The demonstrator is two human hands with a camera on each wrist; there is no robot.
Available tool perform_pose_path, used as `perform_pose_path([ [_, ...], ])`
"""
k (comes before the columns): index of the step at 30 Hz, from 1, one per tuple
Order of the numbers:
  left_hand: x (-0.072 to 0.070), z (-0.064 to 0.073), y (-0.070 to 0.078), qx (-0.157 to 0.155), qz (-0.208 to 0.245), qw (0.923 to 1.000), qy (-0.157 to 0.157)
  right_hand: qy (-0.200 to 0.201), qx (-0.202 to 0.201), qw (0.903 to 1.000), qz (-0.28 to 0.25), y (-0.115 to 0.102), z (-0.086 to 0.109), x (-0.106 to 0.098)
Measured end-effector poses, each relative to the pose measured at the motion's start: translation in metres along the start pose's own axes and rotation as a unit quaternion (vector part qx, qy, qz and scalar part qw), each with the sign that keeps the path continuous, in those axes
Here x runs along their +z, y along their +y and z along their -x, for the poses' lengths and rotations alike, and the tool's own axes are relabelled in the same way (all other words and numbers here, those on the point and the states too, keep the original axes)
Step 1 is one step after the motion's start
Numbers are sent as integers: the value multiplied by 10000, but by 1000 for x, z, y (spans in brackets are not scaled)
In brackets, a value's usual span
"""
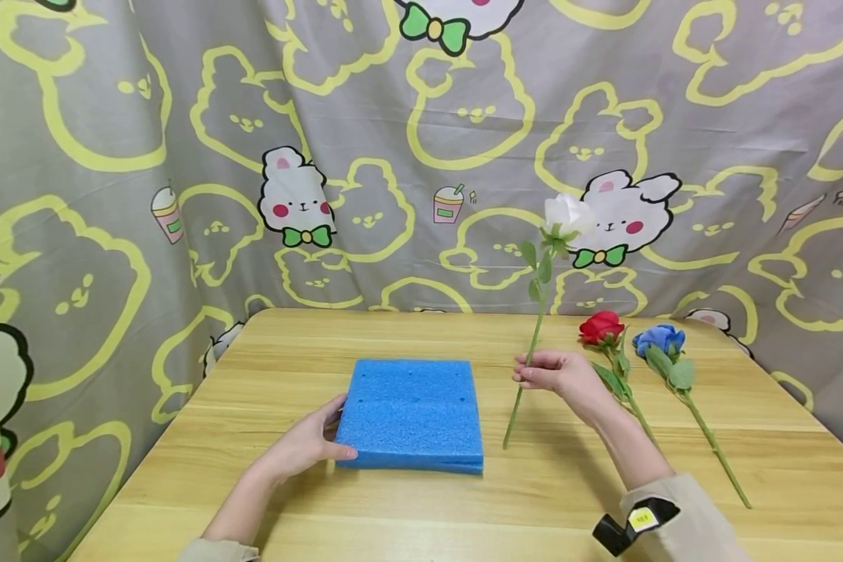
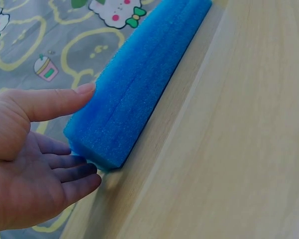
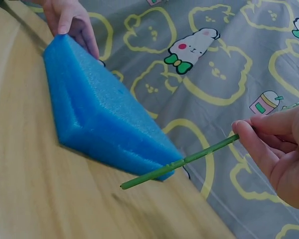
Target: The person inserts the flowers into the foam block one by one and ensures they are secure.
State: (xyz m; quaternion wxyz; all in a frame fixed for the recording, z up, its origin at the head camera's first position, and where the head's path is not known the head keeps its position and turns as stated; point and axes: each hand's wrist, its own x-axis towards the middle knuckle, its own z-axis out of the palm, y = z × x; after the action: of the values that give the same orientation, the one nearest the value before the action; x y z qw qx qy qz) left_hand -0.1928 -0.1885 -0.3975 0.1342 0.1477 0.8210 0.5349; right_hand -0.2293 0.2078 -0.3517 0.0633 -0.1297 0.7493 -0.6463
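A blue foam block (image 1: pixel 410 414), with several small holes in its top, lies on the table in the head view. My left hand (image 1: pixel 318 441) rests at its left side, thumb at the near left corner. The left wrist view shows that hand's fingers (image 2: pixel 72 167) fairly straight beside the end of the foam (image 2: pixel 122 99). To the right of the block, my right hand (image 1: pixel 558 378) pinches a white rose (image 1: pixel 565 215) by its green stem, bloom up and slightly tilted. In the right wrist view the stem's lower end (image 3: pixel 154 173) hangs free in front of the block.
A red rose (image 1: pixel 602 328) and a blue rose (image 1: pixel 660 340) lie on the wooden table (image 1: pixel 288 343), right of my right hand. The red rose's stem passes partly behind my right forearm. A patterned grey curtain (image 1: pixel 365 101) hangs behind the table.
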Motion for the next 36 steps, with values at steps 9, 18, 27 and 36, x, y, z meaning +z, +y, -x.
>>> perform_pose_path([
  [9,0,0,-1,-11,-1,10000,33,-39,-514,9931,1055,-13,-12,5],
  [18,-1,-1,-2,-43,0,10000,1,-208,-932,9886,1161,-27,-25,20],
  [27,-1,-1,-2,-49,59,10000,-25,-38,-1168,9883,980,-43,-41,40],
  [36,-1,-1,-4,-19,176,9998,-71,-72,-1490,9850,873,-47,-54,66],
])
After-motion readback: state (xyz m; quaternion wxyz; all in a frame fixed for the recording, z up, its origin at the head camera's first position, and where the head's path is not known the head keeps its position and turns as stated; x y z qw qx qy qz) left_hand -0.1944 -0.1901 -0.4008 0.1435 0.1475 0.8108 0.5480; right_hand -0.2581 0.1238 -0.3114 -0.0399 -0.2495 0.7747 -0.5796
